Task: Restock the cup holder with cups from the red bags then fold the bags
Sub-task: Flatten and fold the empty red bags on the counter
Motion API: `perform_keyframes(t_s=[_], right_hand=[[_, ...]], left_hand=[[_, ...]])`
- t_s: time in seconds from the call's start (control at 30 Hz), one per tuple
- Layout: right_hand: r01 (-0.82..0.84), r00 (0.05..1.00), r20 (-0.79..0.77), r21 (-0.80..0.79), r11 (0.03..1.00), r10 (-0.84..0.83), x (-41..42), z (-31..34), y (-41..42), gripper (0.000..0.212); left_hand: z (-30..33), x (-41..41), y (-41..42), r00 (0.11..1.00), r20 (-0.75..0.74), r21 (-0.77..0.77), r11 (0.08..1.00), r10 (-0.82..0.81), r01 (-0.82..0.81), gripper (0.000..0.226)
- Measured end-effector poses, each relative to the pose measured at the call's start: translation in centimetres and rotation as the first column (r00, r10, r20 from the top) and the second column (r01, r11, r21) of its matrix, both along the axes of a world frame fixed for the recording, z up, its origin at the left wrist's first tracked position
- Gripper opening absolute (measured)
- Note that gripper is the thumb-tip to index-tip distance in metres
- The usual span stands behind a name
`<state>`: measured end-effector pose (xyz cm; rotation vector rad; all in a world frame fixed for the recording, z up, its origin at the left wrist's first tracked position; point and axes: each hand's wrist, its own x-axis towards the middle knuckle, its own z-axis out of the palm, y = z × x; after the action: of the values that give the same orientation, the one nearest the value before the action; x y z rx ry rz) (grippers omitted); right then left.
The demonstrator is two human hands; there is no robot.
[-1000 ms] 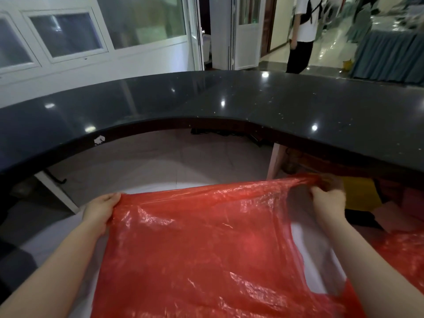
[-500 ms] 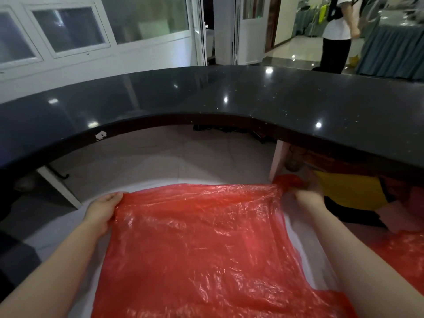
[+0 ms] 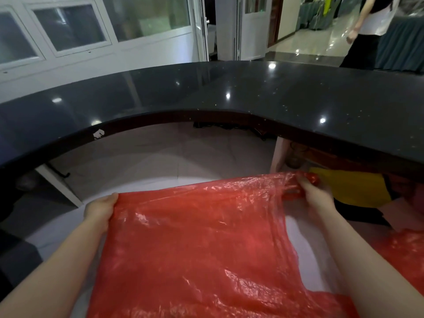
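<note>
Best done by pulling the bag [image 3: 195, 244] taut and flat over the white surface [image 3: 305, 249] before creasing (thin film, apt to slip and trap air), corners matched edge to edge. Left hand [image 3: 99, 211] at the bag's left top corner, fingers hidden beneath the film, so closure could not be told. Right hand [image 3: 315, 197] curled, fingers [image 3: 304, 185] clamped on the bunched handle. Second bag [image 3: 406, 255] lying just right.

text: none legible | labels: none | signs: none (red bag [image 3: 195, 244] is plain, unprinted)
</note>
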<state>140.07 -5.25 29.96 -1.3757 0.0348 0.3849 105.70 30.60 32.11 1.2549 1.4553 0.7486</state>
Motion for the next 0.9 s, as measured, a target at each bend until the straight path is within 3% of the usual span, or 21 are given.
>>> perform_keyframes(t_s=[0.03, 0.1, 0.17, 0.2, 0.27, 0.33, 0.4, 0.47, 0.53, 0.6, 0.67, 0.77, 0.83, 0.9], right_hand=[[-0.013, 0.999, 0.033, -0.008, 1.000, 0.013, -0.1, 0.2, -0.1, 0.056], [-0.016, 0.995, 0.094, 0.024, 1.000, 0.013, -0.7, 1.0, -0.2, 0.043], [0.011, 0.995, 0.101, 0.087, 0.996, -0.019, -0.9, 1.3, -0.2, 0.028], [0.034, 0.995, 0.091, 0.064, 0.997, -0.040, -0.9, 1.4, -0.3, 0.028], [0.025, 0.986, 0.169, -0.202, 0.979, 0.010, -0.9, 1.5, -0.5, 0.039], [-0.062, 0.956, 0.225, -0.479, 0.876, 0.191, -1.1, 1.6, -0.7, 0.034], [-0.134, 0.914, 0.211, -0.647, 0.750, 0.345, -2.6, 2.4, -0.4, 0.026], [-0.037, 0.870, 0.343, -0.671, 0.740, 0.355, -4.2, 3.2, 0.1, 0.052], [0.109, 0.734, 0.587, -0.597, 0.795, 0.341, -6.0, 4.6, 0.8, 0.076], [0.161, 0.575, 0.716, -0.573, 0.804, 0.396, -7.8, 6.2, 2.1, 0.075], [0.081, 0.485, 0.707, -0.622, 0.779, 0.514, -9.7, 6.6, 4.4, 0.062], [0.005, 0.432, 0.515, -0.822, 0.570, 0.740, -12.6, 4.7, 8.2, 0.062], [0.012, 0.415, 0.328, -0.935, 0.355, 0.849, -13.6, 2.0, 9.6, 0.077], [0.006, 0.423, 0.166, -0.984, 0.181, 0.891, -13.5, -0.9, 9.4, 0.090]], left_hand=[[-0.1, -0.1, 0.3, 0.979, -0.200, 0.118, 0.992, -0.023, 0.047, 0.026], [0.2, -0.3, 0.4, 0.833, -0.553, 0.323, 0.916, -0.022, 0.239, 0.029], [0.7, -0.3, 0.0, 0.736, -0.677, 0.415, 0.823, -0.005, 0.387, 0.027], [0.9, -0.3, -0.1, 0.704, -0.711, 0.438, 0.782, 0.000, 0.443, 0.026], [1.1, -0.4, -0.1, 0.670, -0.742, 0.446, 0.725, -0.029, 0.525, 0.026], [1.1, -0.4, -0.6, 0.676, -0.732, 0.435, 0.703, -0.088, 0.563, 0.026], [1.0, 0.0, -1.5, 0.699, -0.702, 0.405, 0.730, -0.138, 0.550, 0.034], [0.8, 0.6, -2.6, 0.692, -0.705, 0.400, 0.718, -0.157, 0.570, 0.046], [0.7, 1.3, -3.7, 0.676, -0.725, 0.473, 0.616, -0.134, 0.630, 0.050], [0.8, 1.9, -4.9, 0.648, -0.749, 0.498, 0.526, -0.140, 0.689, 0.054], [0.3, 2.4, -6.4, 0.535, -0.828, 0.397, 0.496, -0.170, 0.772, 0.069], [-2.0, 2.5, -8.5, 0.316, -0.907, 0.102, 0.584, -0.277, 0.805, 0.103], [-3.7, 2.2, -9.2, 0.282, -0.879, -0.017, 0.617, -0.384, 0.787, 0.114], [-4.7, 1.5, -9.2, 0.289, -0.869, -0.029, 0.624, -0.402, 0.781, 0.116]])
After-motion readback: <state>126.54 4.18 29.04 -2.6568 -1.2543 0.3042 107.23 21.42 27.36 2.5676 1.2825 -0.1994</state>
